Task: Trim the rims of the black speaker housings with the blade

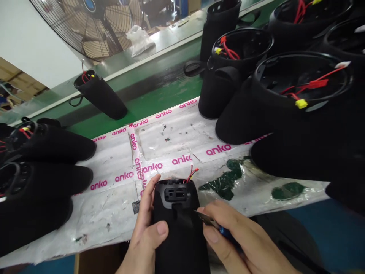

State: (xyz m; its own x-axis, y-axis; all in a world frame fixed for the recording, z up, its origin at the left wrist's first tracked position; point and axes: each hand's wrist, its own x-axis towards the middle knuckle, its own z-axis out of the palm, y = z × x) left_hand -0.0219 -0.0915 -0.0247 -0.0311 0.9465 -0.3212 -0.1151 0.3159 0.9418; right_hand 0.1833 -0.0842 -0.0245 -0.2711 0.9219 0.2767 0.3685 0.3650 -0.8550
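Note:
My left hand (148,236) is wrapped round the left side of a black fabric-covered speaker housing (181,239), thumb on its front. Near the housing's top is a port panel (175,194) with rectangular openings, and a loose dark flap lies just below it. Thin red wires (191,173) stick out of the open top end. In my right hand (236,236) is a utility knife (209,220) with a blue handle. Its metal blade points left, close to the housing's right edge; whether it touches the fabric I cannot tell.
Several similar housings (302,121) with red wires stand at the right, and more (45,182) lie at the left. One housing (99,93) leans on the green surface (159,93) behind. Worn plastic with "anko" tape (154,167) covers the bench. A large fan (91,26) stands beyond.

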